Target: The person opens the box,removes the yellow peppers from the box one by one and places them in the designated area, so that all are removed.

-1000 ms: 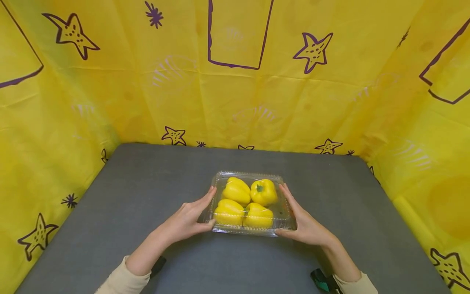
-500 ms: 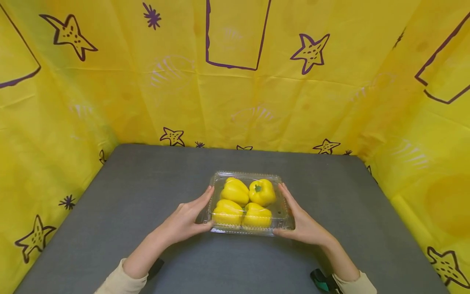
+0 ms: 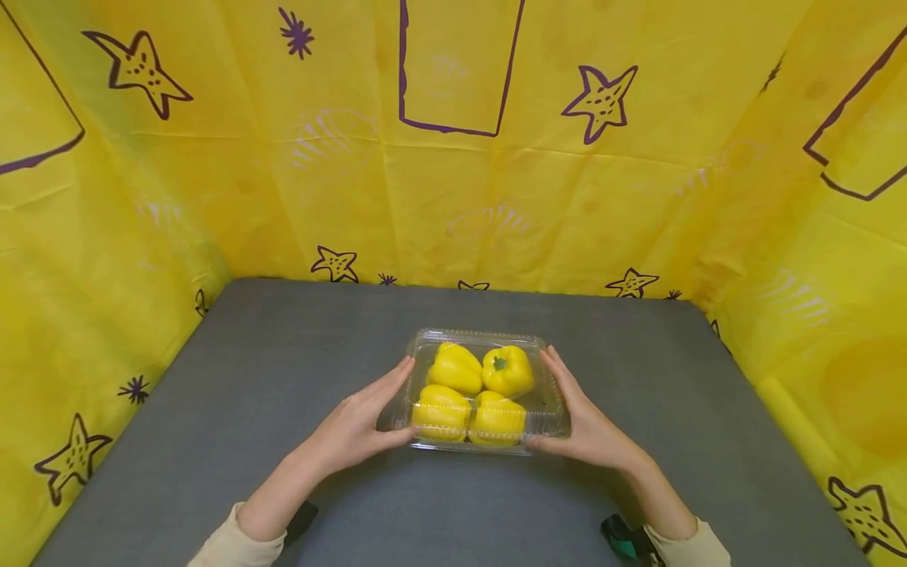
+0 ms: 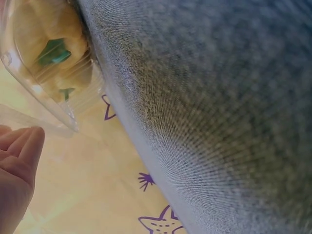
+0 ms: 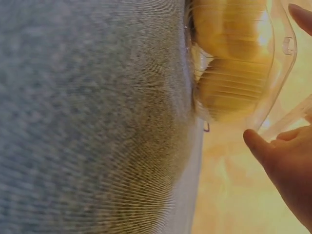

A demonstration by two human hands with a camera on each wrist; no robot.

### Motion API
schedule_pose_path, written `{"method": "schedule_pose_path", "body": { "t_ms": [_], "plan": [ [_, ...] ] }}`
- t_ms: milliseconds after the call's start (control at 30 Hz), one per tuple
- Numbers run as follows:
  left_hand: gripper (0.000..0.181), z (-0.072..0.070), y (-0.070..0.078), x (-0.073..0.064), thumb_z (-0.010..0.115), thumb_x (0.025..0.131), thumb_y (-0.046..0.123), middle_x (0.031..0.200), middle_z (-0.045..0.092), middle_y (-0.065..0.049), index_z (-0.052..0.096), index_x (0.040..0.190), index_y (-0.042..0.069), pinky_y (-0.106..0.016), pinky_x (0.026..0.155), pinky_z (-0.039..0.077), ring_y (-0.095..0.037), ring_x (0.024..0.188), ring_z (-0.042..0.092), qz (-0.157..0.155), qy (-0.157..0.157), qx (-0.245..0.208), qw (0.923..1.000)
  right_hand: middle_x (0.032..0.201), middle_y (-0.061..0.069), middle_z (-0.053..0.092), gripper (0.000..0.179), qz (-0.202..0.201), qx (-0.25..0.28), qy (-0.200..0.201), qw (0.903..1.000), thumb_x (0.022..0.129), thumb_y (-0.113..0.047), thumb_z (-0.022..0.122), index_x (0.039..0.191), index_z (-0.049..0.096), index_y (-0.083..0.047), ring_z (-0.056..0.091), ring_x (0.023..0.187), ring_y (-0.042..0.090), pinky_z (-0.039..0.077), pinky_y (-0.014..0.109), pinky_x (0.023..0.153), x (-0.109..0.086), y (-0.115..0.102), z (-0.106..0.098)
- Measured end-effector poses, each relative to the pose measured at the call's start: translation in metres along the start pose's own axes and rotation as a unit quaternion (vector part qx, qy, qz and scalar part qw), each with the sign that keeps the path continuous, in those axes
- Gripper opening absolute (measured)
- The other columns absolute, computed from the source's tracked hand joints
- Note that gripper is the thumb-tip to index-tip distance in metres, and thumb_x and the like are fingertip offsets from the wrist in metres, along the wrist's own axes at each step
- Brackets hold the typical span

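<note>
We see a clear plastic box on the grey surface, near its middle, with four yellow peppers inside, two behind and two in front. The back right pepper turns its green stem upward.

Our left hand is spread at the left end of the box, fingertips against its side and thumb touching the front corner. Our right hand mirrors it at the other end, thumb held apart from the fingers. Both wrist views show the box's ribbed walls blurred, with peppers behind them.

For print, we have only drawings to go by, on the yellow cloth around the surface: dark outlined starfish with speckles, spiky purple bursts, pale fish skeletons and a large angular outline at the top centre.

Cream sleeves end above our wrists. A dark object shows beside the left wrist, and a black and green one beside the right.
</note>
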State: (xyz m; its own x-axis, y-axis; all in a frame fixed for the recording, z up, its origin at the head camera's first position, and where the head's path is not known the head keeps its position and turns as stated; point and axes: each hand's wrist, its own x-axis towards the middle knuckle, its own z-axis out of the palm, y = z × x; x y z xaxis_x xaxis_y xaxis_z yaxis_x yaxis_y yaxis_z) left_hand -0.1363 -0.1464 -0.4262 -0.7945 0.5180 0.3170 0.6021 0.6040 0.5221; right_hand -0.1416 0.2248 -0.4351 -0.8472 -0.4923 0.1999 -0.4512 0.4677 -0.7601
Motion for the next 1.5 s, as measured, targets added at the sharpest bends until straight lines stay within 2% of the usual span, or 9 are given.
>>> {"method": "schedule_pose_path", "body": {
  "t_ms": [267, 567, 667, 800, 1000, 1167, 1267, 1367, 1500],
  "plan": [
    [0.105, 0.0, -0.001, 0.002, 0.08, 0.079, 0.042, 0.16, 0.024, -0.002, 0.016, 0.158, 0.018, -0.049, 0.105, 0.037, -0.024, 0.14, 0.035, -0.035, 0.0, -0.041, 0.9985, 0.163, 0.0, -0.006, 0.114, -0.003, 0.018, 0.004, 0.9998, 0.072, -0.021, 0.089, 0.157, 0.014, -0.021, 0.001, 0.148, 0.033, 0.019, 0.069, 0.106, 0.005, -0.006, -0.006],
    [0.124, 0.002, -0.005, 0.009, 0.077, 0.078, 0.053, 0.161, -0.015, 0.01, -0.018, 0.154, 0.03, -0.052, 0.114, 0.018, -0.021, 0.148, 0.005, -0.075, -0.058, -0.136, 0.9861, 0.163, -0.004, 0.004, 0.094, -0.007, 0.028, 0.023, 0.9993, 0.082, -0.015, 0.081, 0.155, 0.022, -0.013, 0.004, 0.148, 0.028, 0.015, 0.069, 0.107, 0.021, -0.007, -0.016],
    [0.13, 0.003, -0.007, 0.01, 0.08, 0.076, 0.051, 0.16, -0.021, 0.008, -0.022, 0.152, 0.027, -0.055, 0.114, 0.016, -0.023, 0.148, 0.0, -0.083, -0.067, -0.152, 0.9827, 0.163, -0.003, 0.008, 0.088, -0.01, 0.051, 0.026, 0.9983, 0.086, -0.011, 0.076, 0.155, 0.022, -0.014, 0.005, 0.148, 0.028, 0.013, 0.069, 0.108, 0.027, -0.008, -0.019],
    [0.134, 0.005, -0.011, 0.013, 0.083, 0.074, 0.047, 0.159, -0.025, 0.003, -0.025, 0.152, 0.024, -0.058, 0.113, 0.015, -0.028, 0.147, -0.003, -0.094, -0.084, -0.169, 0.9774, 0.162, 0.001, 0.013, 0.082, -0.019, 0.086, 0.03, 0.9957, 0.091, -0.006, 0.068, 0.156, 0.019, -0.015, 0.012, 0.146, 0.031, 0.021, 0.07, 0.104, 0.036, -0.007, -0.024],
    [0.135, 0.005, -0.016, 0.017, 0.083, 0.073, 0.047, 0.16, -0.023, -0.005, -0.021, 0.153, 0.019, -0.057, 0.114, 0.012, -0.028, 0.147, -0.008, -0.097, -0.125, -0.164, 0.9737, 0.16, 0.014, 0.014, 0.073, -0.016, 0.15, 0.049, 0.9874, 0.094, 0.0, 0.059, 0.155, 0.018, -0.006, 0.011, 0.146, 0.035, 0.013, 0.068, 0.108, 0.049, -0.005, -0.028],
    [0.131, 0.006, -0.02, 0.023, 0.082, 0.074, 0.049, 0.161, -0.021, -0.006, -0.014, 0.155, 0.012, -0.058, 0.114, 0.009, -0.026, 0.147, -0.014, -0.072, -0.15, -0.132, 0.9772, 0.158, 0.023, 0.016, 0.066, 0.037, 0.187, 0.08, 0.9784, 0.098, -0.002, 0.054, 0.153, 0.017, 0.002, 0.014, 0.145, 0.041, 0.016, 0.058, 0.113, 0.058, -0.002, -0.029],
    [0.129, 0.006, -0.021, 0.027, 0.08, 0.075, 0.051, 0.161, -0.019, -0.01, -0.011, 0.155, 0.007, -0.058, 0.114, 0.005, -0.029, 0.147, -0.015, -0.059, -0.157, -0.111, 0.9796, 0.158, 0.022, 0.02, 0.063, 0.047, 0.202, 0.092, 0.9739, 0.1, -0.005, 0.051, 0.153, 0.017, 0.0, 0.015, 0.146, 0.038, 0.016, 0.056, 0.114, 0.063, 0.001, -0.031],
    [0.128, 0.006, -0.022, 0.03, 0.079, 0.075, 0.053, 0.161, -0.016, -0.013, -0.008, 0.155, 0.006, -0.056, 0.115, 0.002, -0.029, 0.147, -0.014, -0.056, -0.164, -0.089, 0.9808, 0.159, 0.015, 0.021, 0.061, 0.029, 0.222, 0.091, 0.9703, 0.102, -0.008, 0.047, 0.155, 0.017, -0.006, 0.015, 0.146, 0.033, 0.015, 0.057, 0.114, 0.07, 0.006, -0.032],
    [0.13, 0.008, -0.023, 0.031, 0.079, 0.073, 0.059, 0.162, -0.014, -0.01, -0.006, 0.156, 0.007, -0.052, 0.116, 0.003, -0.026, 0.148, -0.011, -0.056, -0.174, -0.069, 0.9808, 0.159, 0.012, 0.022, 0.061, 0.036, 0.249, 0.09, 0.9637, 0.104, -0.018, 0.047, 0.156, 0.016, -0.012, 0.019, 0.145, 0.031, 0.02, 0.056, 0.113, 0.077, 0.013, -0.033]
  ]
}}
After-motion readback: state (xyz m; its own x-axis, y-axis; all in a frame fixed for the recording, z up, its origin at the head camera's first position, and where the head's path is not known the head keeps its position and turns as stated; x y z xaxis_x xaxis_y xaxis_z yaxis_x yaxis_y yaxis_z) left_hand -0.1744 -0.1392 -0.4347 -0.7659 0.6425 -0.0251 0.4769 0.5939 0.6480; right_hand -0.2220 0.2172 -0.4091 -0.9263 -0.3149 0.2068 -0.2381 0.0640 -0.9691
